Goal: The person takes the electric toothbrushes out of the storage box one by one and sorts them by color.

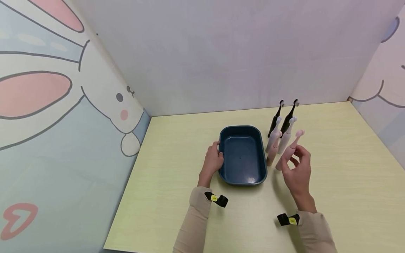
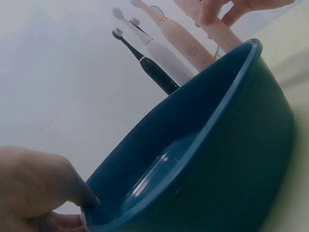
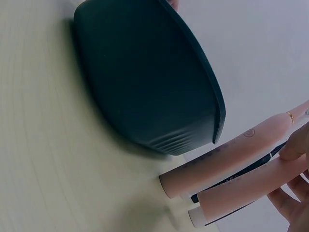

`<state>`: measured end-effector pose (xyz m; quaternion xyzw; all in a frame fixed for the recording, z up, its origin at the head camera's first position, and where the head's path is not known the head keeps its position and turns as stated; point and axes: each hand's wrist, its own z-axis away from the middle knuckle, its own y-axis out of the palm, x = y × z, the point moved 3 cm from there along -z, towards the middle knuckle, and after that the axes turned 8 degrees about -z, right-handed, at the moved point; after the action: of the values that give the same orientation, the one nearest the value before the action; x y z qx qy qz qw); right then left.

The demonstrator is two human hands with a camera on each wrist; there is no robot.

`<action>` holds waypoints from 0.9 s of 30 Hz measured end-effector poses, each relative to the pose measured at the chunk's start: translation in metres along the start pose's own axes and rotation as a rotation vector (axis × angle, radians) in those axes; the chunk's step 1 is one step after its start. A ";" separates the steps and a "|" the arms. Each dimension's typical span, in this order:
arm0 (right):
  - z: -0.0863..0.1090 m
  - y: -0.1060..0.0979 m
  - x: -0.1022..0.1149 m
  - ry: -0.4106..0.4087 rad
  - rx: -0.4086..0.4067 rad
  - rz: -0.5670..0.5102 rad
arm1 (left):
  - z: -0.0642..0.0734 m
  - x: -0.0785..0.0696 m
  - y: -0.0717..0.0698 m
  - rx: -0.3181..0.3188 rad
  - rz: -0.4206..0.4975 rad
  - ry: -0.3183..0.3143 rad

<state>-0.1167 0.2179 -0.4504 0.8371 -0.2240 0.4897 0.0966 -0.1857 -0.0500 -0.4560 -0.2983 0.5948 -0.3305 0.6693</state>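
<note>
My left hand (image 1: 212, 160) grips the left rim of a dark blue plastic basin (image 1: 240, 156), thumb over the inside of the wall in the left wrist view. The basin sits on the table with nothing inside. My right hand (image 1: 298, 172) pinches a pink electric toothbrush (image 1: 288, 153) by its handle, thumb on one side and fingers on the other; its white base (image 3: 195, 217) is close to the tabletop. Just left of it stands a second pink electric toothbrush (image 1: 272, 154), upright beside the basin's right wall.
Behind the pink pair stand two white electric toothbrushes (image 1: 272, 140) and, farther back, two black ones (image 1: 274, 123). The pale wood-grain table (image 1: 177, 161) meets a plain white wall (image 1: 221, 70). A rabbit mural covers the left side wall (image 1: 79, 158).
</note>
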 end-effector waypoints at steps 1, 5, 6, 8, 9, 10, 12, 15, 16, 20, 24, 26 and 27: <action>-0.001 0.000 -0.002 0.002 0.003 0.015 | 0.000 0.000 0.000 0.000 0.001 0.001; -0.003 0.001 -0.010 0.017 0.025 0.089 | 0.001 0.000 -0.001 0.003 0.002 0.000; -0.003 0.001 -0.011 0.020 0.030 0.096 | 0.001 0.000 -0.001 0.003 0.002 -0.001; -0.003 0.002 -0.012 0.023 0.036 0.112 | 0.001 0.000 -0.001 0.004 0.001 -0.001; -0.003 0.002 -0.013 0.025 0.038 0.114 | 0.001 0.000 -0.001 0.004 0.001 -0.001; -0.003 0.002 -0.014 0.026 0.038 0.114 | 0.001 0.000 -0.001 0.004 0.002 0.000; -0.003 0.003 -0.015 0.022 0.036 0.118 | 0.001 0.000 -0.001 0.002 0.004 0.003; -0.004 0.003 -0.018 0.016 0.037 0.137 | 0.001 0.000 -0.001 0.003 0.007 0.005; -0.004 0.003 -0.018 0.014 0.037 0.144 | 0.002 0.000 -0.001 0.003 0.007 0.005; -0.003 0.003 -0.019 0.009 0.044 0.159 | 0.002 0.001 -0.001 0.004 0.007 0.005; -0.002 0.003 -0.018 0.005 0.049 0.160 | 0.002 0.001 -0.001 0.003 0.010 0.006; -0.001 0.003 -0.018 -0.002 0.050 0.159 | 0.002 0.001 -0.001 0.002 0.008 0.005; -0.001 0.003 -0.018 -0.005 0.049 0.156 | 0.002 0.002 -0.001 0.002 0.008 0.005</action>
<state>-0.1265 0.2203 -0.4652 0.8204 -0.2765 0.4991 0.0370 -0.1836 -0.0521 -0.4555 -0.2943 0.5973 -0.3292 0.6696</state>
